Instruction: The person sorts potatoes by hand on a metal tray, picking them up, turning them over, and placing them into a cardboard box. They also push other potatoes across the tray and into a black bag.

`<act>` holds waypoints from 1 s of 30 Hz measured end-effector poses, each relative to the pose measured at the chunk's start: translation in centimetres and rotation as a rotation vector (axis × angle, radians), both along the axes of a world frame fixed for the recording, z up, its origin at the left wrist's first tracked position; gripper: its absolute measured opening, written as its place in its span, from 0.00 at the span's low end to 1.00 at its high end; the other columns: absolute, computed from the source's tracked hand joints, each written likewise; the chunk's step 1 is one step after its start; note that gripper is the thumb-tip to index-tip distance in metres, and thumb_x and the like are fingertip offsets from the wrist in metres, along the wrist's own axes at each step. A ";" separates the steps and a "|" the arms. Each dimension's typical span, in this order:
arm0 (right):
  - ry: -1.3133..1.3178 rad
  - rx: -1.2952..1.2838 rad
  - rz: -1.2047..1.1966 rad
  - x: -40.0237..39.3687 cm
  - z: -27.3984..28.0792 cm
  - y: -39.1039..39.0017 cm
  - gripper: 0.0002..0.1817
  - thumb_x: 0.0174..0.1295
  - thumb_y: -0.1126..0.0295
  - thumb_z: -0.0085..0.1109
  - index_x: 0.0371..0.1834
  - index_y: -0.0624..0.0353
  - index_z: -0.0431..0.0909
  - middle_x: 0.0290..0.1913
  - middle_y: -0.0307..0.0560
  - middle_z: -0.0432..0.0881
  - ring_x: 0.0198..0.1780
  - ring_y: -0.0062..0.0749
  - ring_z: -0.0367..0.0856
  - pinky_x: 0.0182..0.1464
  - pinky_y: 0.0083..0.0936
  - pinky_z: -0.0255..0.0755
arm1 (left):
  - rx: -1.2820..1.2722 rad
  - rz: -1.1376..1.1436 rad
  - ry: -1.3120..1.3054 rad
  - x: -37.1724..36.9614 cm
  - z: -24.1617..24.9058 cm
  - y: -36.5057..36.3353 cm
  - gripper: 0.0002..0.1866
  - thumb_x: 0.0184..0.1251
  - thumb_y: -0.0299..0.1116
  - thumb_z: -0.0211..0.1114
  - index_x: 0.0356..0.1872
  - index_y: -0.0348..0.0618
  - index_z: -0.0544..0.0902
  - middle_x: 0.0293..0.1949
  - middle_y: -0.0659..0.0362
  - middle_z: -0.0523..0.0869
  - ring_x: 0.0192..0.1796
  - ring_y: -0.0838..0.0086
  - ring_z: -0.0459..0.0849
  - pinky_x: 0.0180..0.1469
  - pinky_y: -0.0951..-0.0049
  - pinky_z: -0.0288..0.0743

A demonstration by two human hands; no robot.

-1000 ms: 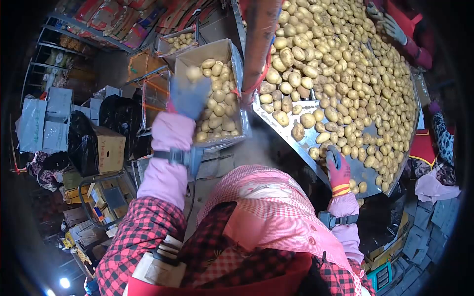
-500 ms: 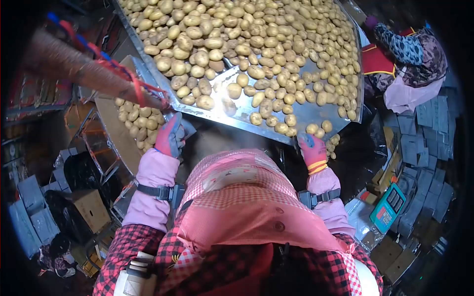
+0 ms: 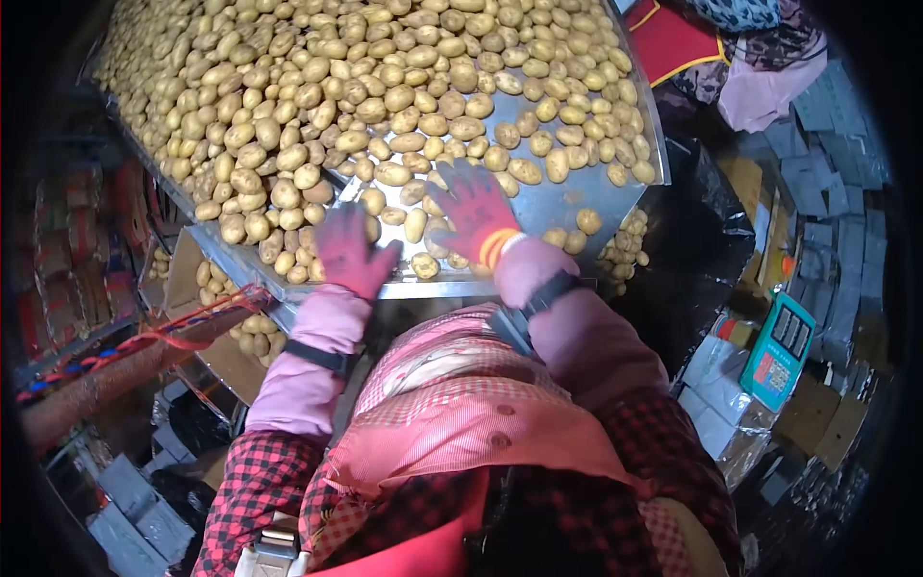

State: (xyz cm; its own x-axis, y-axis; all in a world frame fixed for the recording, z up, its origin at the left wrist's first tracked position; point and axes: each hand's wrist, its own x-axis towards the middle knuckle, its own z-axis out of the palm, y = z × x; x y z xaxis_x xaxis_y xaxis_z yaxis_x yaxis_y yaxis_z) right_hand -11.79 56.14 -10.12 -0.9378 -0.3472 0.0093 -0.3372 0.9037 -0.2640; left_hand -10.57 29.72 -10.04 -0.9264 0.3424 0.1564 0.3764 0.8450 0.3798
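Many potatoes [image 3: 298,87] lie heaped on a metal sorting table [image 3: 625,202] in front of me. My left hand [image 3: 354,252], in a red and grey glove, reaches over the table's near edge; its thumb is apart and its slightly blurred fingers point forward beside potatoes. To its right, my right hand [image 3: 476,212], gloved alike with an orange band at the wrist, lies spread over several potatoes. Both hands are open, palms down, holding nothing I can see. Whether the palms press on potatoes below is hidden.
Cardboard boxes with potatoes stand below the left edge; a red pole [image 3: 144,361] wrapped in cord crosses there. More potatoes [image 3: 625,250] sit below the right corner, near black plastic [image 3: 707,202]. A teal scale display [image 3: 779,351] is at right. Another person [image 3: 760,77] is at upper right.
Both hands have left the table's near edge and moved forward onto its surface among the potatoes, fingers now opened. My view has shifted, so the table sits farther left.
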 end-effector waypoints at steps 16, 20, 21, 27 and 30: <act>-0.086 -0.017 -0.064 5.6 0.7 8.9 0.41 0.52 0.45 0.66 0.70 0.48 0.68 0.71 0.55 0.64 0.73 0.53 0.59 0.73 0.51 0.51 | -0.258 -0.134 0.037 -5.8 -0.2 8.8 0.40 0.59 0.54 0.66 0.70 0.46 0.69 0.70 0.40 0.64 0.70 0.40 0.61 0.72 0.43 0.52; 0.052 -0.019 -0.363 7.8 0.8 17.8 0.42 0.50 0.49 0.70 0.69 0.49 0.67 0.65 0.58 0.68 0.69 0.56 0.63 0.69 0.51 0.58 | -0.058 -0.504 -0.004 -3.1 1.6 11.6 0.37 0.56 0.51 0.67 0.66 0.44 0.71 0.64 0.39 0.68 0.65 0.41 0.65 0.68 0.44 0.58; 0.097 -0.035 -0.499 8.7 -0.8 19.9 0.43 0.50 0.49 0.71 0.69 0.49 0.67 0.64 0.59 0.69 0.68 0.57 0.65 0.67 0.52 0.60 | -0.003 -0.452 -0.046 -2.7 1.8 11.3 0.37 0.57 0.51 0.67 0.66 0.44 0.72 0.64 0.39 0.69 0.65 0.40 0.66 0.69 0.43 0.57; 0.239 0.225 -0.545 8.4 -2.5 17.6 0.40 0.53 0.50 0.68 0.70 0.52 0.66 0.65 0.60 0.69 0.66 0.59 0.67 0.70 0.50 0.60 | -0.075 0.203 0.006 -4.0 3.0 0.2 0.37 0.60 0.47 0.66 0.68 0.40 0.69 0.66 0.37 0.69 0.69 0.38 0.64 0.72 0.41 0.52; 0.045 0.070 -0.225 7.5 0.3 12.0 0.43 0.56 0.42 0.64 0.72 0.51 0.64 0.69 0.61 0.67 0.69 0.57 0.65 0.69 0.53 0.58 | -0.359 0.522 0.019 -2.7 0.1 -3.9 0.41 0.61 0.55 0.64 0.71 0.42 0.67 0.71 0.36 0.62 0.73 0.35 0.56 0.73 0.38 0.48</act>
State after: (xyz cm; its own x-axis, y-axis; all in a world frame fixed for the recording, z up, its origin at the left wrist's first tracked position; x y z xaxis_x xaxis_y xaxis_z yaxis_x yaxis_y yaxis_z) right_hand -4.33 68.11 -9.79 -0.9907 -0.1311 0.0360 -0.1356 0.9730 -0.1869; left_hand -13.29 25.83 -9.98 -0.9837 -0.1202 0.1339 -0.1163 0.9926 0.0363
